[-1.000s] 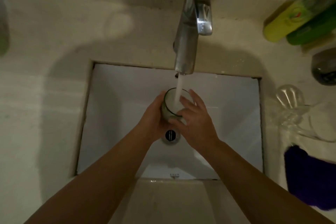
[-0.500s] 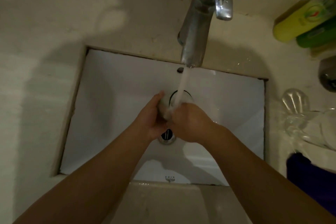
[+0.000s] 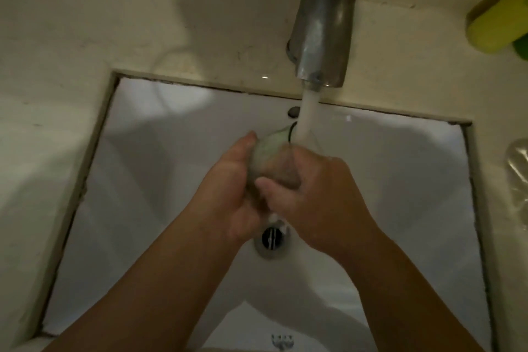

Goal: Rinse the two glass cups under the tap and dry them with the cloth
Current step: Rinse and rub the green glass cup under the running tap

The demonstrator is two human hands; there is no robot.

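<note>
both hands grasp one glass cup (image 3: 270, 148) over the sink (image 3: 160, 180), the left hand (image 3: 228, 183) cupping its side, the right hand (image 3: 317, 194) now wrapped over it where a second ago its fingers lay straight; the cup has tipped toward the tap (image 3: 323, 37), water (image 3: 307, 117) hitting its rim, so rinsing is under way; another glass (image 3: 518, 168) waits on the bench (image 3: 57, 37) at the right edge

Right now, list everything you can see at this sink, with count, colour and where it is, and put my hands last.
glass cup: one, clear, held under the stream over the basin
tap: one, silver, top centre, water running
sink: one, white, set into a cream counter
drain: one, metal, basin bottom below the hands
bottle: one, yellow, upper right edge
glass object: one, clear, right counter edge
left hand: grips the cup
right hand: grips the cup
</note>
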